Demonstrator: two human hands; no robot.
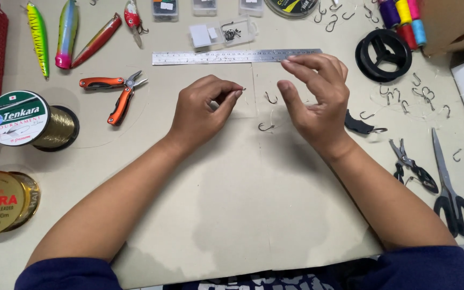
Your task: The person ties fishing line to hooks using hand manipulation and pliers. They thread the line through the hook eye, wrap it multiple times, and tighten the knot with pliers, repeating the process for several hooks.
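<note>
My left hand is closed in a pinch, thumb and forefinger pressed together on something very small and dark at their tips, too tiny for me to tell whether it is a hook eye or the end of a line. My right hand hovers open beside it, fingers loosely curled and spread, gripping nothing that I can make out. Between the two hands lies a small bent-wire fish hook, thin dark metal with a curved barb end, and a second hook sits just below it, nearer to me; both rest on the surface, apart from my fingers. Just past my fingertips runs a flat steel ruler, dull grey with fine markings. To the left lie folding pliers with orange handles, and beyond them glossy, torpedo-shaped fishing lures in bright green, pink and red. Two round spools of fishing line stand at the far left, one wound with golden thread. To the right are loose hooks, a black empty reel, small dark pliers and long black-handled scissors. Everything sits on a matte, pale beige sheet of cardboard with faint creases and a darker stain.
</note>
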